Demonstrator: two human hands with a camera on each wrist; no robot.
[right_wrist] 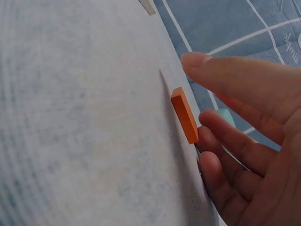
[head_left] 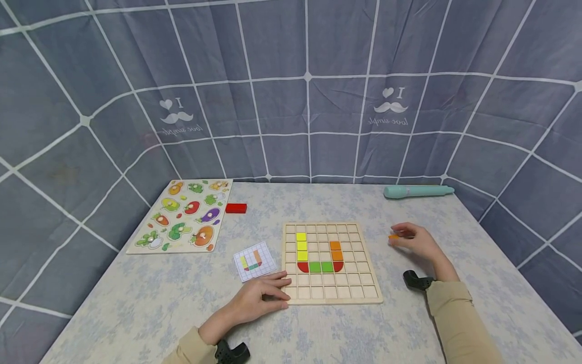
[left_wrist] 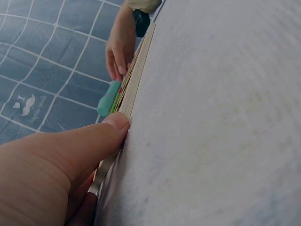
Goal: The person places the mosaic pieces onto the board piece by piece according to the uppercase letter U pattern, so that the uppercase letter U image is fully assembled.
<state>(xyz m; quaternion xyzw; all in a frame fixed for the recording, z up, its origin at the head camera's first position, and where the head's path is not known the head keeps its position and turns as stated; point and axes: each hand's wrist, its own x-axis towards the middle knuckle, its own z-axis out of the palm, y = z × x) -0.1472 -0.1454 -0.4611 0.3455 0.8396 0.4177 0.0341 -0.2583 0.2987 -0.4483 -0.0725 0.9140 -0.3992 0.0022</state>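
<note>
A square wooden grid board (head_left: 354,278) lies in front of me, holding yellow tiles (head_left: 302,246), orange tiles (head_left: 336,251), green tiles (head_left: 321,267) and two red rounded corner tiles (head_left: 302,267) in a U shape. At its near left corner my left hand (head_left: 257,299) touches the edge with thumb and fingertips, fingers fairly straight. To the board's right, my right hand (head_left: 419,245) is around a loose orange block (right_wrist: 186,115). In the right wrist view the thumb stands away from the block, while the other fingers are loosely bent just beside it.
A small pattern card (head_left: 255,261) lies left of the board. Farther left are a vegetable puzzle board (head_left: 184,215) and a red block (head_left: 236,208) by its edge. A teal tube-shaped object (head_left: 418,191) lies at the back right, before the grid-patterned curtain (head_left: 336,111).
</note>
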